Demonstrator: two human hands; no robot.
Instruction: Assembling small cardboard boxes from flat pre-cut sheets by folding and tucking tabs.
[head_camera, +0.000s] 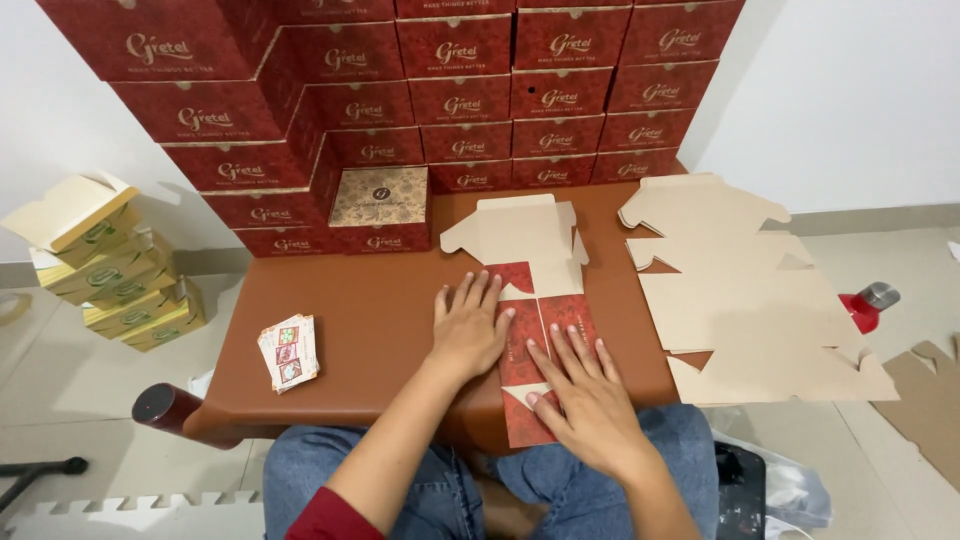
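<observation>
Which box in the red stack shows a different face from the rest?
The box with the gold patterned face, at the stack's lower front beside the unfolded blank. The other red boxes show plain red sides.

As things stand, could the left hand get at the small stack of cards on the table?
Probably yes: the left hand lies flat on the red box blank, and only bare table shows between it and the cards.

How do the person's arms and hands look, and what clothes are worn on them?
Both hands are bare: the left hand and the right hand show no gloves, and no rings or watch can be made out. The forearms are uncovered. A dark red sleeve shows only on the left upper arm, at the bottom edge. Blue jeans cover the lap.
</observation>
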